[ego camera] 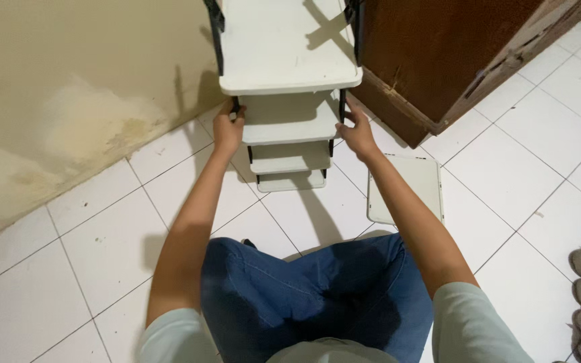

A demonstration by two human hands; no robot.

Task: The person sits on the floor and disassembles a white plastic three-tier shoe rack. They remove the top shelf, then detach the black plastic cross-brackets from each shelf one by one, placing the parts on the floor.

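White rack (pixel 289 101) is standing far by the wall, and the left hand (pixel 228 128) and right hand (pixel 356 131) are gripping its side posts with curled fingers, steadying it.

Both arms reach straight out in front, a bit apart. The left hand (pixel 227 128) is curled, with its fingers bent in a grip. The right hand (pixel 357 130) is curled too, thumb on top. Both wrists are straight.
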